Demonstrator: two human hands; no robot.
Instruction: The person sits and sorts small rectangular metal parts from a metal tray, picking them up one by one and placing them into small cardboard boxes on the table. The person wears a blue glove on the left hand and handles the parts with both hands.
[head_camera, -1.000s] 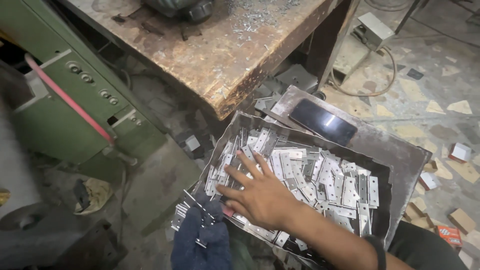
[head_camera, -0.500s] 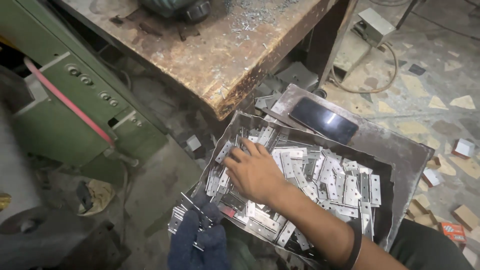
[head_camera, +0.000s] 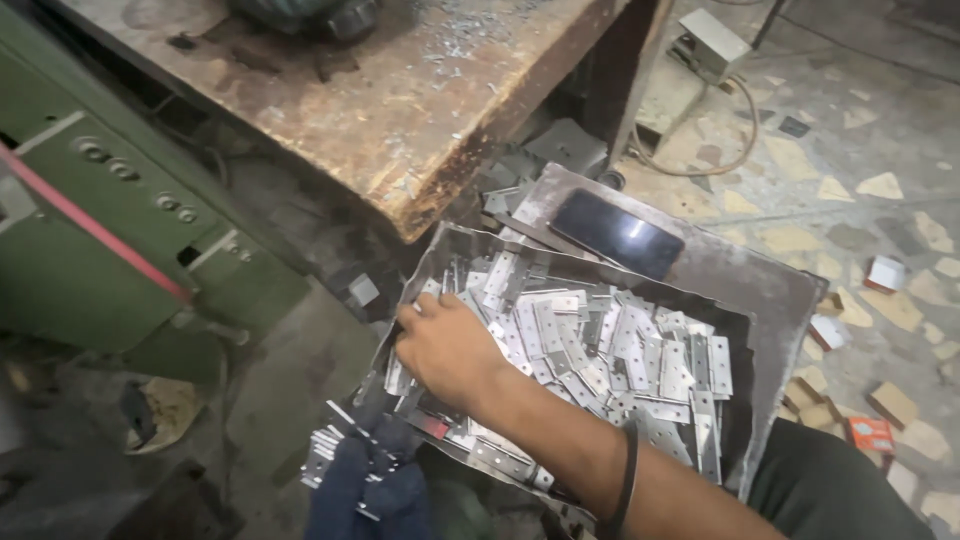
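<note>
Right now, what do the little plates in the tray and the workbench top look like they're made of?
The small plates under the right hand look like bright plated sheet steel: silvery, thin, punched holes. The tray seems dull grey sheet metal. The workbench top looks like rusted steel, brown and pitted, though that's uncertain.

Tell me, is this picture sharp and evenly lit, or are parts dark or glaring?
Head view: daylight falls on the tiled floor at right; the metal plates glint without harsh glare; the right hand is fairly sharp; the green machine and lower left sit in shadow, slightly soft.
</note>
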